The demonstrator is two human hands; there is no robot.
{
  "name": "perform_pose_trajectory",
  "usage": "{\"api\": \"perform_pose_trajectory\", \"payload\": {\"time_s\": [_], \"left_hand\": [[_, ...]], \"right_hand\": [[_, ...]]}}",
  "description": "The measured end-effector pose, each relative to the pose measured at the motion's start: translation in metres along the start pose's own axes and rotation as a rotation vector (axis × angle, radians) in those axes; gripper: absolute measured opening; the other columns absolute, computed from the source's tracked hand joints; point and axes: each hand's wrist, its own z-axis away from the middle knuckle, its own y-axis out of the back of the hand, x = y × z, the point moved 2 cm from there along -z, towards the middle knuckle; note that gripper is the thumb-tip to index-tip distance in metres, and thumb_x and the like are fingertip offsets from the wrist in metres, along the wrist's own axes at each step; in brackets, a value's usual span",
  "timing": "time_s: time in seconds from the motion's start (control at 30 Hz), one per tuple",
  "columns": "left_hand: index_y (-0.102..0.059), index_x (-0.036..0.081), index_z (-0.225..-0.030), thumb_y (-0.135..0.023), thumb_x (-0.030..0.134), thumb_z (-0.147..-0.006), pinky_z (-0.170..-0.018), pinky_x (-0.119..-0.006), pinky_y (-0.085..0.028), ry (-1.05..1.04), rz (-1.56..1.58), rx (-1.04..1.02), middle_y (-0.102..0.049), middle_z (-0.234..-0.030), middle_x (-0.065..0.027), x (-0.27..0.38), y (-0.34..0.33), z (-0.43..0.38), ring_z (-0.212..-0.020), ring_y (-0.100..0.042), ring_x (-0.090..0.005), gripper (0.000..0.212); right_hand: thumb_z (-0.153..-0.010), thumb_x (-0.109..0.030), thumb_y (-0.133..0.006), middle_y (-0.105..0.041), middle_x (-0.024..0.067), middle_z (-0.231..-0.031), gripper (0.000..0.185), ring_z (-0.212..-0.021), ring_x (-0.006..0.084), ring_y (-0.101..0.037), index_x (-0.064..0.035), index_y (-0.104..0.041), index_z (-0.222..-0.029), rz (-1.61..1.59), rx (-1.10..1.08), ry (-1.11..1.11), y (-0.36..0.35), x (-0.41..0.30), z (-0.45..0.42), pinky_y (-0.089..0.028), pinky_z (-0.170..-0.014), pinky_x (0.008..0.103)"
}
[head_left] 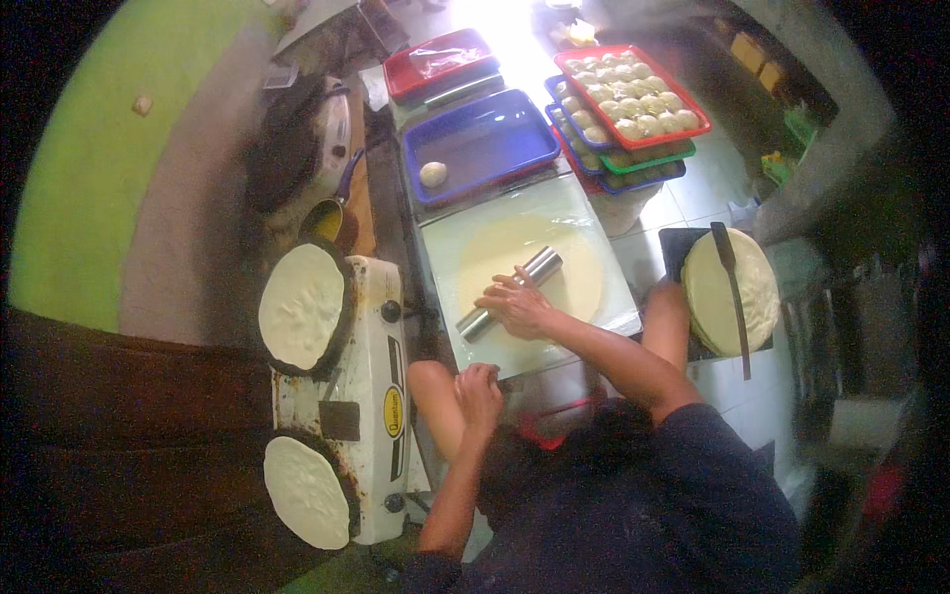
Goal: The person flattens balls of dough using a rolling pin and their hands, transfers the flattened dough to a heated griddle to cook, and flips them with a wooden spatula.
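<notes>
My right hand (519, 303) lies over a metal rolling pin (544, 265), its fingers on the top of the cylinder. Beneath the pin, a thin round sheet of dough (582, 293) is spread on a pale, shiny board (445, 252). At the board's near left corner is my left hand (479, 390), fingers bent, close to my knee; whether it grips the board's edge is unclear. To the left, two flat pans on a two-burner Quantum gas stove (378, 445) carry one round flatbread (303, 308) and another flatbread (306, 491).
Beyond the board, a blue tray (490, 141) holds one dough ball (433, 174). Stacked trays at the back right are topped by a red tray (698, 135) of dough balls. A long dark spatula (731, 289) rests across stacked flatbreads (757, 297). A small pan (326, 223) holds yellow liquid.
</notes>
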Motion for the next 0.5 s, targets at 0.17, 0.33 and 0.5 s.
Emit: {"api": "perform_pose_trajectory", "payload": {"time_s": [0.17, 0.33, 0.5], "left_hand": [[-0.069, 0.011, -0.088, -0.06, 0.007, -0.078, -0.088, -0.043, -0.041, 0.017, -0.021, -0.001, -0.064, -0.093, -0.0082, 0.001, 0.0, -0.004, -0.094, -0.058, -0.0287, 0.014], [-0.07, 0.012, -0.088, -0.06, 0.007, -0.077, -0.086, -0.042, -0.042, 0.015, -0.003, 0.008, -0.065, -0.092, -0.0084, 0.002, -0.005, -0.005, -0.093, -0.059, -0.0292, 0.015], [-0.071, 0.011, -0.087, -0.059, 0.006, -0.078, -0.084, -0.041, -0.043, -0.086, -0.021, 0.021, -0.066, -0.09, -0.0097, -0.006, -0.003, 0.001, -0.091, -0.059, -0.0305, 0.015]], "right_hand": [[-0.081, -0.03, -0.059, -0.029, 0.0223, -0.149, 0.023, -0.142, 0.04, -0.018, -0.0175, -0.071, -0.098, -0.054, 0.167, -0.028, 0.004, 0.023, 0.034, -0.013, -0.107, 0.0694], [-0.08, -0.017, -0.057, -0.016, 0.0231, -0.155, 0.056, -0.143, 0.0396, -0.017, -0.0255, -0.051, -0.135, -0.111, 0.173, -0.153, 0.018, 0.04, 0.041, -0.022, -0.108, 0.0618], [-0.08, -0.005, -0.053, -0.035, 0.0146, -0.146, 0.069, -0.127, 0.0318, -0.044, -0.033, -0.042, -0.142, 0.033, 0.05, -0.151, 0.034, 0.05, 0.024, -0.038, -0.102, 0.0465]]}}
